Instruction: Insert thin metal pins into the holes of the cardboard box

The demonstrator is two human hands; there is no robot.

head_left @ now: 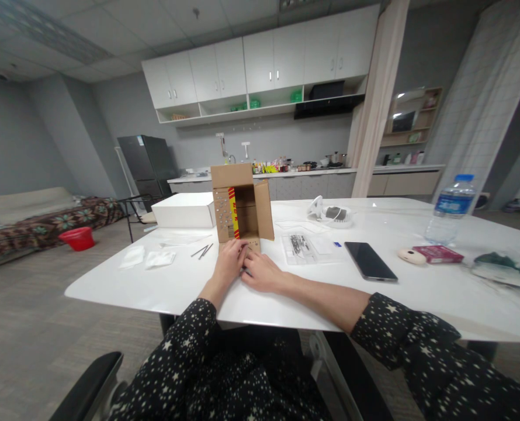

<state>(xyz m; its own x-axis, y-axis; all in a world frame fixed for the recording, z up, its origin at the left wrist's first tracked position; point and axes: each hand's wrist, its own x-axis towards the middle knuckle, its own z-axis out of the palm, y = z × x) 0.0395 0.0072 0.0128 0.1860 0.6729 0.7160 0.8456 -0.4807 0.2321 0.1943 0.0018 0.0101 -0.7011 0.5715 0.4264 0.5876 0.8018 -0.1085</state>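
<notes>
Your left hand [229, 257] and right hand [262, 272] lie together on the white tabletop [163, 286], fingertips touching the lower front flap of the small brown cardboard box [241, 204], which stands upright just beyond them with its open side facing you and its long axis vertical. The left hand is slightly nearer. Both rest flat with fingers loosely curled, grasping nothing as far as the small view shows, though something may sit under the fingertips.
</notes>
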